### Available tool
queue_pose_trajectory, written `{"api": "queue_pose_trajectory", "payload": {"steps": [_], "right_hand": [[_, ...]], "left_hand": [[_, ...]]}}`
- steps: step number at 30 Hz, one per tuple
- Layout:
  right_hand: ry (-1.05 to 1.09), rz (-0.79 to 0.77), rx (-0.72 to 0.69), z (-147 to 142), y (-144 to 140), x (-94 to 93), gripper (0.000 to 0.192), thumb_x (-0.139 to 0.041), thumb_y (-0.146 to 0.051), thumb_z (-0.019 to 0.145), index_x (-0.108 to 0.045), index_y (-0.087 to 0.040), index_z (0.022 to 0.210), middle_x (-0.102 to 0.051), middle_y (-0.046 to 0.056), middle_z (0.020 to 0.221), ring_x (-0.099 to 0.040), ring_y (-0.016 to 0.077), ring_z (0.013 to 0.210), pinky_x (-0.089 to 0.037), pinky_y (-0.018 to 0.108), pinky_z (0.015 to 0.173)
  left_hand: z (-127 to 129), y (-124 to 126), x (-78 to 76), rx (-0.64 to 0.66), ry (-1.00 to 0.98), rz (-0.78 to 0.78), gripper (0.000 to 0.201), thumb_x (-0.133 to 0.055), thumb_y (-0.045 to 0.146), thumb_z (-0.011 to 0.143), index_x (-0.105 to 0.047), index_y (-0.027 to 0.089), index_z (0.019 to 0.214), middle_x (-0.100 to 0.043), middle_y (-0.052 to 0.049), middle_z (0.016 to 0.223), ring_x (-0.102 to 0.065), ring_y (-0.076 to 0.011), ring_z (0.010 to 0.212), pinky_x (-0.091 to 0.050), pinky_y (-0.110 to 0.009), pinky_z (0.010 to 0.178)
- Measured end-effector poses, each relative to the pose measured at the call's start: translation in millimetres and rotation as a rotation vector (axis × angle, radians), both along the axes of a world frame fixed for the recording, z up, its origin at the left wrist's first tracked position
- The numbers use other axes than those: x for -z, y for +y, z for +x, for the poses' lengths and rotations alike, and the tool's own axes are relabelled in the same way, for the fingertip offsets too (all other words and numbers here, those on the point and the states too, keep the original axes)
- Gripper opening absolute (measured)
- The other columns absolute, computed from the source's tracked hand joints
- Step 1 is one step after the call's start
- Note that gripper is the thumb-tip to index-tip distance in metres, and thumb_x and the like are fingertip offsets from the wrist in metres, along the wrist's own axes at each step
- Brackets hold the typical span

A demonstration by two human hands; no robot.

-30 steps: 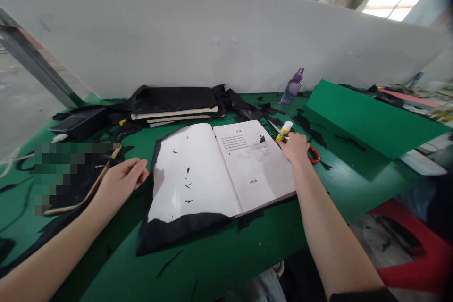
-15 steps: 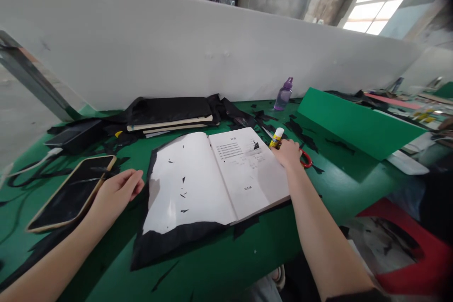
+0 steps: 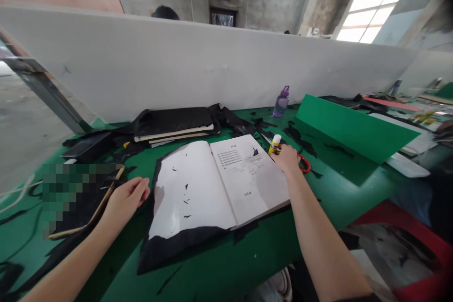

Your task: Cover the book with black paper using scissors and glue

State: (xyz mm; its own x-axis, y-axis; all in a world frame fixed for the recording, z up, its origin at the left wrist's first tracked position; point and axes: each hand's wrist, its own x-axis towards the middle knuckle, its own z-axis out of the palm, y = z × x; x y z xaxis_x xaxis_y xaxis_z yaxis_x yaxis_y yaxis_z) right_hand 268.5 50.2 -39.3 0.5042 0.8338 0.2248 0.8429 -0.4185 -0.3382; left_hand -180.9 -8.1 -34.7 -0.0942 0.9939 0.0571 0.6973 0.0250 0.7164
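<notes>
A book (image 3: 198, 184) lies open in front of me, its cover wrapped in black material (image 3: 177, 245). Small black scraps rest on its pages. Beyond the book's right edge, my right hand (image 3: 286, 158) has its fingers closed on a yellow glue stick (image 3: 275, 144) with a white end pointing up. Partly hidden behind that hand are scissors with red handles (image 3: 304, 163). To the left of the book, my left hand (image 3: 129, 196) is closed with curled fingers, beside a phone (image 3: 81, 212); whatever is inside it, if anything, is hidden.
Black-covered books (image 3: 173, 125) are stacked at the back, against a white partition (image 3: 177, 71). A purple bottle (image 3: 281, 104) and a folded green board (image 3: 354, 127) stand at the back right. Black scraps litter the green table (image 3: 262, 250). A red stool (image 3: 375, 212) is at lower right.
The view has tilted up slightly, so the table sits lower in it. Both hands keep nearly the same places relative to the book and the glue stick.
</notes>
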Motion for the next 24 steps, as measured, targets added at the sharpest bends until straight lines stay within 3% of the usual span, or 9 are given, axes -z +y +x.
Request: {"api": "queue_pose_trajectory", "payload": {"steps": [4, 9, 15, 18, 24], "right_hand": [[0.034, 0.039, -0.008, -1.7, -0.5, -2.3, 0.044, -0.057, -0.037, 0.077, -0.055, -0.019, 0.116, -0.058, 0.015, 0.119, -0.049, 0.0327, 0.116, -0.039, 0.047, 0.091], [0.071, 0.081, -0.02, -2.6, 2.3, -3.4, 0.046, -0.057, -0.041, 0.077, -0.052, -0.019, 0.117, -0.064, 0.012, 0.11, -0.055, 0.0291, 0.109, -0.039, 0.043, 0.09], [0.02, 0.15, -0.092, -4.4, -0.9, -2.3, 0.021, -0.054, -0.03, 0.081, -0.059, -0.018, 0.098, -0.069, 0.01, 0.086, -0.062, 0.0255, 0.089, -0.036, 0.043, 0.091], [-0.05, 0.275, -0.178, -11.5, -7.9, -8.2, 0.022, -0.049, -0.025, 0.084, -0.058, -0.018, 0.104, -0.069, 0.01, 0.097, -0.06, 0.0244, 0.097, -0.032, 0.042, 0.096], [-0.16, 0.499, -0.42, -29.5, -20.2, -25.9, 0.026, -0.046, -0.02, 0.087, -0.057, -0.023, 0.111, -0.065, 0.007, 0.116, -0.053, 0.0227, 0.112, -0.025, 0.041, 0.104]], "left_hand": [[0.9, -2.8, -1.3, 0.009, 0.032, 0.028, 0.043, -0.037, 0.047, 0.09, -0.041, 0.02, 0.056, -0.043, 0.005, 0.049, -0.042, -0.013, 0.049, -0.033, -0.025, 0.054], [3.3, -7.5, -1.2, 0.009, 0.027, 0.093, 0.029, -0.035, 0.043, 0.09, -0.047, 0.023, 0.072, -0.05, 0.005, 0.054, -0.05, -0.0156, 0.054, -0.037, -0.026, 0.058], [12.1, -10.7, 0.4, 0.042, 0.133, 0.163, 0.019, -0.043, 0.04, 0.086, -0.052, 0.025, 0.094, -0.06, 0.003, 0.071, -0.057, -0.0173, 0.063, -0.041, -0.027, 0.062], [30.5, -14.8, -10.6, 0.072, 0.175, 0.223, 0.022, -0.045, 0.041, 0.085, -0.055, 0.024, 0.097, -0.064, 0.001, 0.077, -0.059, -0.0169, 0.066, -0.041, -0.027, 0.063], [97.7, -25.2, -53.7, 0.258, 0.149, 0.415, 0.017, -0.048, 0.032, 0.086, -0.062, 0.023, 0.091, -0.066, -0.001, 0.081, -0.056, -0.0137, 0.064, -0.044, -0.026, 0.061]]}}
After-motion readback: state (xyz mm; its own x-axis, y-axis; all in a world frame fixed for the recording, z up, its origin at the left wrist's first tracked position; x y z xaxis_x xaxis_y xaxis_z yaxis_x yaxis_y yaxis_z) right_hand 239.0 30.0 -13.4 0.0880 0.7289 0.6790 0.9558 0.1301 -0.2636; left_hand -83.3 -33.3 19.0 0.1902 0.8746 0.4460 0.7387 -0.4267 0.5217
